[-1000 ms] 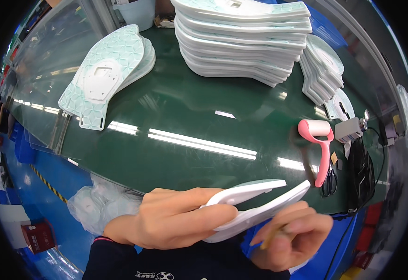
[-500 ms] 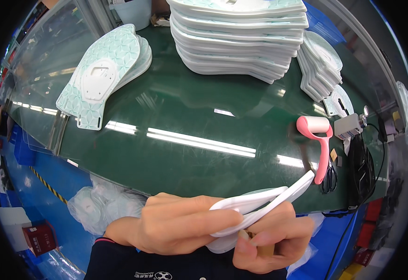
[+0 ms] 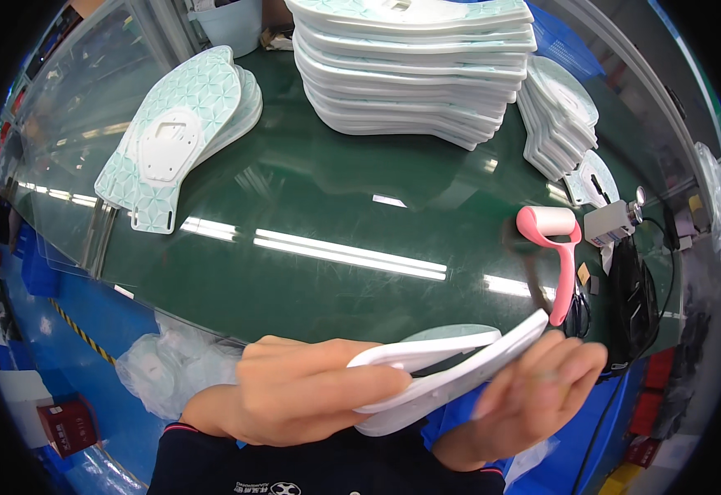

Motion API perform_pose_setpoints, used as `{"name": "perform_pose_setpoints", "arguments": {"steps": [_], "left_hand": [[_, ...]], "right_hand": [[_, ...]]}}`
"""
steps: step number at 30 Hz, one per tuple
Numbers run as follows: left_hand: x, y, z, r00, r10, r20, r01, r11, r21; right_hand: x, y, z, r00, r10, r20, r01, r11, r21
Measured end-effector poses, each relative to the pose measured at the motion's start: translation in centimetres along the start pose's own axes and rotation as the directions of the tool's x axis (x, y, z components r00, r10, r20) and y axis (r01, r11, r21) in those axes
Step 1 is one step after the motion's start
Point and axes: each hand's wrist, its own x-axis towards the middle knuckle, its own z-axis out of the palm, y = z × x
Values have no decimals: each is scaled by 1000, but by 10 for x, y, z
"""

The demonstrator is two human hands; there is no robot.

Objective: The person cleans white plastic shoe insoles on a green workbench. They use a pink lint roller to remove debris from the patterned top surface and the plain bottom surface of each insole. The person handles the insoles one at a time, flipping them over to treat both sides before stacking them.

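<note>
Pinching a white part [image 3: 459, 375] at lower centre, the left hand [image 3: 311, 388] has its fingers wrapped over the part's left end. That grasp probably steadies it while leaving the right end free: two curved arms stick out there with a gap between them. Whether they belong to one piece or two, I cannot tell.

The right hand [image 3: 533, 392], lower right, is blurred beside the free end, its fingers curled. I cannot tell whether it touches the part or holds anything small. The part is up off the table [image 3: 311, 297] near the body, likely so both hands can get at it.

At right, the pink roller [image 3: 565, 268] lies with its handle toward the hands, which would suit an easy pick-up. Scissors [image 3: 578, 318] lie just beside it, partly hidden, near a black bag [image 3: 631, 297].

A tall stack [image 3: 410, 82] stands at upper centre, its panels nested by matching curves, presumably to save room. A smaller stack [image 3: 554, 124] leans just right of it. Overlapping patterned panels [image 3: 191, 99] lie at upper left, well apart from both, perhaps to stay separate.
</note>
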Motion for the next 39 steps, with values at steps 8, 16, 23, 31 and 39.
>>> {"name": "perform_pose_setpoints", "arguments": {"steps": [8, 16, 23, 31, 39], "left_hand": [[-1, -2, -3, 1000, 13, -9, -13, 1000, -22], [0, -5, -4, 999, 20, -31, -19, 1000, 14], [0, -2, -12, 999, 4, -34, -5, 1000, 0], [9, 8, -24, 995, -92, 43, 95, 993, -72], [22, 11, -17, 984, -158, 78, 153, 986, 71]], "right_hand": [[53, 32, -96, 992, 120, 48, 11, 292, -956], [39, 16, -67, 942, -97, 322, 305, 649, -697], [81, 44, -117, 969, -53, 243, 233, -148, -961], [102, 45, -153, 987, 144, -77, -51, -176, -983], [58, -43, -31, 894, -29, 447, 370, 610, -701]]}}
